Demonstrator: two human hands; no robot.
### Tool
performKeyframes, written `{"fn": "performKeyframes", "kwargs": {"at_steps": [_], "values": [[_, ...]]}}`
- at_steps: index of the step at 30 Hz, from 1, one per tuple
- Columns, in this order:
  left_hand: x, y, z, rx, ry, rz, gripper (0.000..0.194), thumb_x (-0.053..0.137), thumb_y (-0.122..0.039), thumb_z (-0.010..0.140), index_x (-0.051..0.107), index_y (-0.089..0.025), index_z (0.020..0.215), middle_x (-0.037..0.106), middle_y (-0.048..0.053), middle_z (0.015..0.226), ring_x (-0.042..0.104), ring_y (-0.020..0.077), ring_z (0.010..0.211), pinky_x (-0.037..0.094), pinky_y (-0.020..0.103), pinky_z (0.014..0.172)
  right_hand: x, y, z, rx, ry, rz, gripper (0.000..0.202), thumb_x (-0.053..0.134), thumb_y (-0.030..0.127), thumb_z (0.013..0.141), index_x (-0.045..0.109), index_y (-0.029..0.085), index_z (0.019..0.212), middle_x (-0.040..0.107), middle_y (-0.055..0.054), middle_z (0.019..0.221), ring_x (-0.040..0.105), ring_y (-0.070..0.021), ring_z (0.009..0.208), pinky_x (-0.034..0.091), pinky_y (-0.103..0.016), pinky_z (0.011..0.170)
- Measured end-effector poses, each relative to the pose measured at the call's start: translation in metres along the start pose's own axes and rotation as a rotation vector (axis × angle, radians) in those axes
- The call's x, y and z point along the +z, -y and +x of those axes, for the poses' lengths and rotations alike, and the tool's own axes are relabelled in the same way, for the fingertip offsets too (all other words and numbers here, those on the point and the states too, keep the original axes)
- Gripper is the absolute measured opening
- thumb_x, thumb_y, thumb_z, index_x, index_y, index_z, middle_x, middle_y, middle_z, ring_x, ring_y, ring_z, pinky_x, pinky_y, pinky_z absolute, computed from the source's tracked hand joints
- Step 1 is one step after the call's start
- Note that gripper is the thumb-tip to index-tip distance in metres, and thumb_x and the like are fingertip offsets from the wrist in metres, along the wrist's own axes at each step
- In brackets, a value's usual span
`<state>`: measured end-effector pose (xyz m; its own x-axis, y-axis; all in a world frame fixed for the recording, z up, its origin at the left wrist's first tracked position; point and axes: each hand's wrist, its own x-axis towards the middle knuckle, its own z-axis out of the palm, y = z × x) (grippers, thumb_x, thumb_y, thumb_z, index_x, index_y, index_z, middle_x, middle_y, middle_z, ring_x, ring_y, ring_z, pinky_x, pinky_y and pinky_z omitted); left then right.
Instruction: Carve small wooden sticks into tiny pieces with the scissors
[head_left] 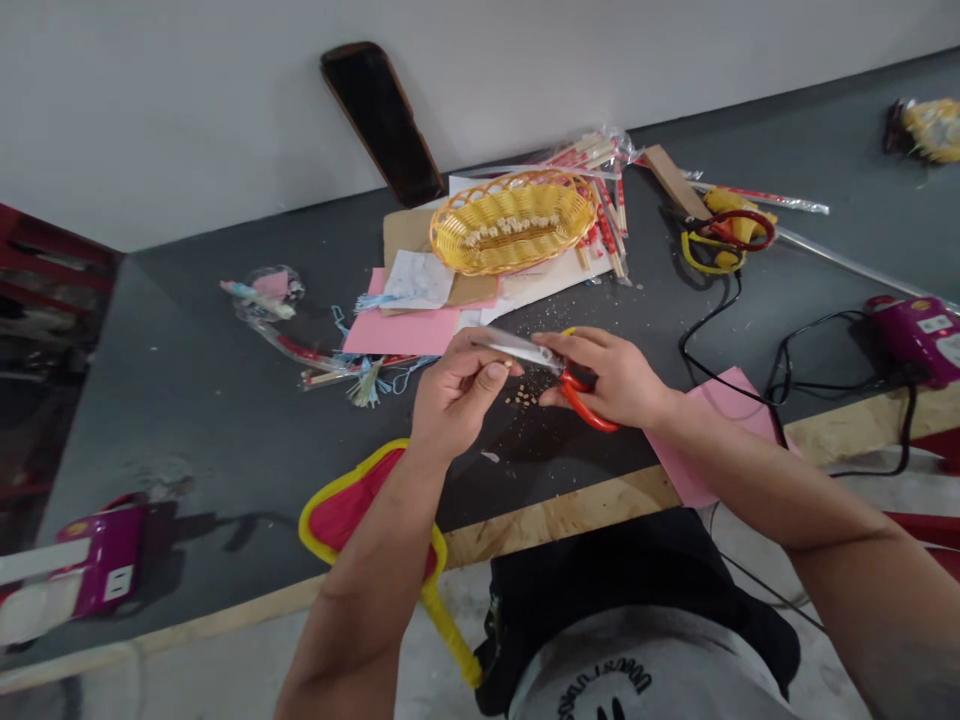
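My right hand (607, 375) is closed around the handles of a pair of scissors (581, 400) with orange-red grips. The blades point left, toward my left hand (461, 385). Between the thumb and fingers of that hand is a small pale piece (508, 363), close to the blades; its kind is too small to make out. Several tiny tan bits (523, 397) lie on the dark table just below the scissors. Under my left forearm is a red fan-shaped thing (341, 505) with a yellow border and a yellow-wrapped handle.
Behind my hands stands a yellow woven basket (517, 250) holding small pale pieces. Wrapped chopsticks (611, 225), pink paper (397, 330) and blue tassels (375, 382) lie around it. A phone (382, 120) leans on the wall. Cables run to a purple device (919, 340) at right.
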<state>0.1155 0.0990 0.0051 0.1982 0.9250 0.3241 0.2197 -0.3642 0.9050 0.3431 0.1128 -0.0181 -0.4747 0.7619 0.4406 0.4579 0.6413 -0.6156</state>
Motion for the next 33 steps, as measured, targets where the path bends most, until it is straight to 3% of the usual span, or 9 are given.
{"fn": "performKeyframes", "kwargs": {"at_steps": [4,9,27,33], "values": [[0.001,0.009,0.001,-0.036,-0.077,-0.090,0.020,0.069,-0.039,0.091,0.079,-0.023,0.089,0.068,0.008,0.103,0.064,0.0211,0.102,0.053,0.031,0.083,-0.002,-0.002,0.002,-0.012,-0.102,-0.017,0.069,0.062,0.069,0.088,0.058,0.019,0.134,0.068,-0.010,0.103,0.064,-0.0236,0.094,0.057,-0.039,0.085],[0.004,0.020,-0.001,-0.070,-0.152,-0.199,0.013,0.077,-0.035,0.085,0.078,-0.023,0.091,0.068,0.007,0.102,0.065,0.0176,0.094,0.054,0.027,0.076,0.001,0.004,0.001,-0.058,-0.002,-0.128,0.068,0.062,0.067,0.088,0.058,0.017,0.134,0.066,-0.013,0.106,0.062,-0.0269,0.099,0.056,-0.044,0.091],[0.013,0.016,-0.001,-0.149,-0.128,-0.126,0.020,0.075,-0.042,0.086,0.073,-0.022,0.086,0.065,0.006,0.103,0.061,0.0137,0.082,0.052,0.026,0.070,0.008,0.006,-0.001,0.022,0.065,-0.150,0.066,0.062,0.062,0.090,0.056,0.016,0.137,0.068,-0.015,0.112,0.064,-0.0302,0.104,0.054,-0.049,0.096],[0.014,0.018,-0.005,-0.167,-0.104,-0.120,0.020,0.071,-0.042,0.089,0.072,-0.023,0.090,0.064,0.005,0.108,0.056,0.0085,0.064,0.047,0.022,0.054,0.008,0.005,-0.002,0.021,0.051,-0.110,0.069,0.060,0.066,0.090,0.057,0.015,0.136,0.068,-0.016,0.112,0.065,-0.0299,0.103,0.055,-0.048,0.094]]}}
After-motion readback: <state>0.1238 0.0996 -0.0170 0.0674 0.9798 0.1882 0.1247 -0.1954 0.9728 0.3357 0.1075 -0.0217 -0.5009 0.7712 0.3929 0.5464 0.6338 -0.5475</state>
